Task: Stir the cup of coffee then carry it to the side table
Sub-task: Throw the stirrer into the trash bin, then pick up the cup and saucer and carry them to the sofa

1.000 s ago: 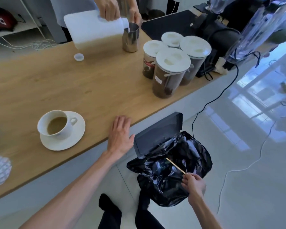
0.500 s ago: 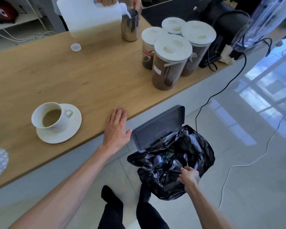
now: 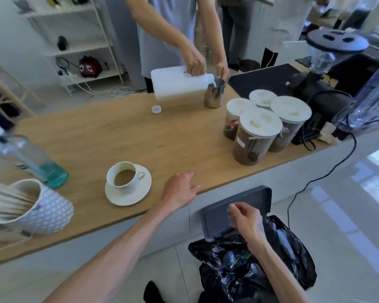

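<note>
Where the frame is cutting things off, the patterned mug [image 3: 42,206] of wooden sticks is losing its left side, and the clear bottle [image 3: 29,158] with blue liquid is blurring out at the upper left. The bin bag [image 3: 289,259] is showing dark, indistinct contents; one pale stick-like item inside is too small to identify. The second person behind the worktop [image 3: 118,132] is showing only torso and arms, pouring from a white jug [image 3: 175,83] into a steel pitcher [image 3: 214,92].

Left hand [image 3: 179,190]: lying palm down on the near edge of the worktop, fingers spread and flat, gripping nothing, just right of the saucer [image 3: 129,194].

Right hand [image 3: 246,221]: hovering over the raised bin lid [image 3: 249,202] and bag, fingers loosely curled and apart, nothing visibly held.

Cup of coffee [image 3: 124,177]: sitting upright on the saucer near the front of the worktop, handle pointing right, partly filled with pale brown liquid, touched by neither hand.

Four lidded canisters [image 3: 258,136]: clustering at the right, beside a dark grinder [image 3: 324,88].
</note>
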